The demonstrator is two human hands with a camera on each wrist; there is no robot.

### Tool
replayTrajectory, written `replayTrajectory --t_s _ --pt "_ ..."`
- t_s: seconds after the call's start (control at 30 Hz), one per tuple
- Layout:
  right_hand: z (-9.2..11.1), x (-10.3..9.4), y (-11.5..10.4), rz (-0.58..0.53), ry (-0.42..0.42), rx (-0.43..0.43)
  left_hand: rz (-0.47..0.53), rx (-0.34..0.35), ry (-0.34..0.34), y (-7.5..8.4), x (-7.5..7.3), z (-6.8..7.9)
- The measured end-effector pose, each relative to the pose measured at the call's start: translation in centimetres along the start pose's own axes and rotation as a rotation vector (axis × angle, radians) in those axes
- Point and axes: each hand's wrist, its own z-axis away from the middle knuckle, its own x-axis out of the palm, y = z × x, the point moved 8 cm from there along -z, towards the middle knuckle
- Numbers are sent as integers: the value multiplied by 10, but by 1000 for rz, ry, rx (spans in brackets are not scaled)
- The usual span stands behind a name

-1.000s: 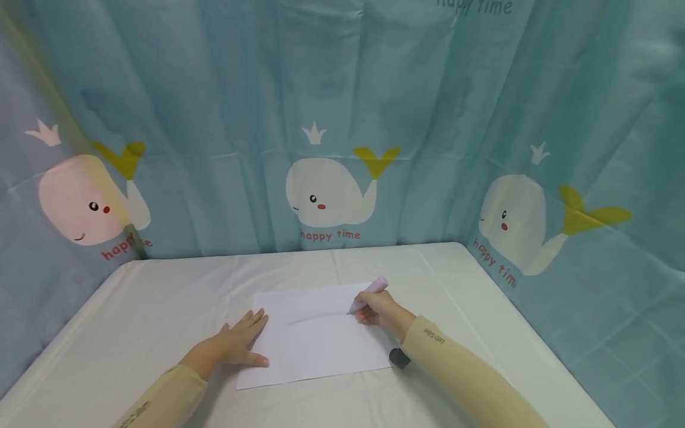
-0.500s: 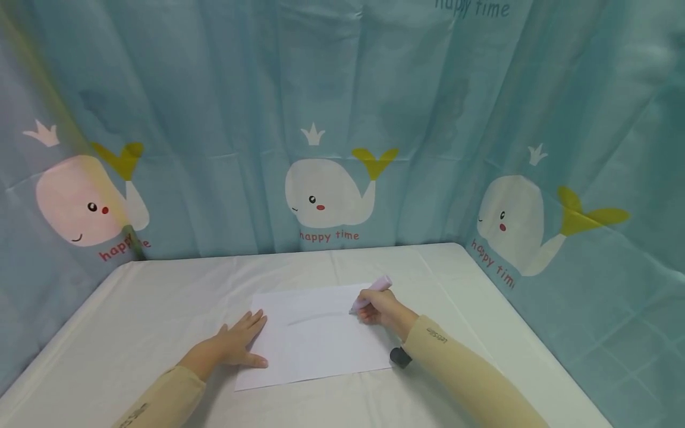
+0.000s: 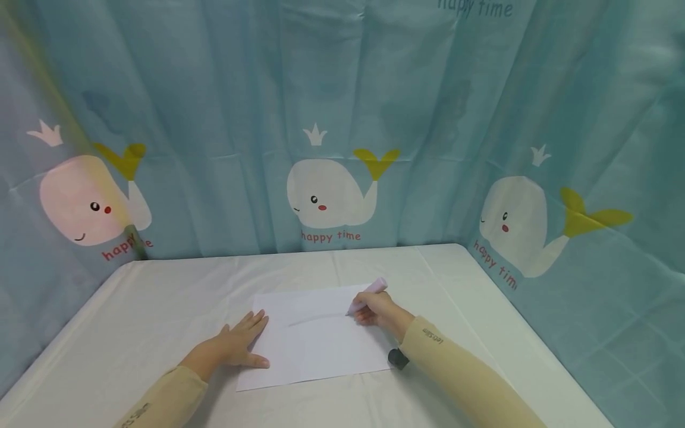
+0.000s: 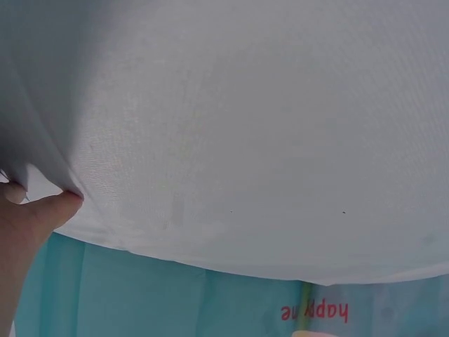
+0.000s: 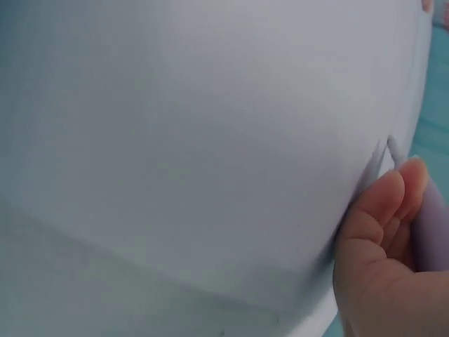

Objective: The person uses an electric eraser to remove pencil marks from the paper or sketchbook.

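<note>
Pen on the move, just a touch: with the right hand around it, it has slipped slightly left and nearer since half a second ago, while the left hand holds its spot.

Now across from the left. A beige left sleeve leads in from the near edge to that left hand, fingers straight and spread apart, lying flat over the left edge of the paper, thumb reaching onto the sheet. It grips nothing; it looks to be steadying the sheet.

The paper lies flat in the middle of the white desk, and on its far half runs a faint grey streak, left to right, up to the pen's tip. That looks like a drawn stroke, and it's the one mark I can pick out, so I'd call this early going; the rest of the sheet seems unmarked, and how much drawing is left, these views don't settle.

At the paper's right side, the right hand has thumb and fingers pinched together on the pale purple pen, which leans back to the far right, tip low over the sheet; contact or a hair above, I can't tell. Just nearer, beside the right sleeve, sits a small black object, hard to identify. Beyond it all, on the far side, hangs a blue whale-print curtain.
</note>
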Motion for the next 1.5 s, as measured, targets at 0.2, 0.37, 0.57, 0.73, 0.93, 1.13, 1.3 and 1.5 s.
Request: replayTrajectory --t_s 0.2,0.37,0.57,0.73,0.93,1.13,1.3,1.5 --pt "2 3 0 0 -22 7 -7 -9 -3 -1 0 -2" --pt "3 3 0 2 -21 24 0 -16 -15 -1 0 -2" --pt "0 -2 3 -16 -1 28 5 -16 -19 1 -2 0" --pt "-1 -2 3 -22 18 14 18 -13 -21 0 -1 0" --pt "0 1 0 -17 28 -12 14 -6 -13 -1 0 -1" --pt "0 3 1 2 17 4 2 -1 -6 -1 1 -2" --pt "2 5 1 16 3 19 6 4 -3 -1 1 -2" --pt "2 6 0 11 9 19 -1 -7 -10 -2 1 -2"
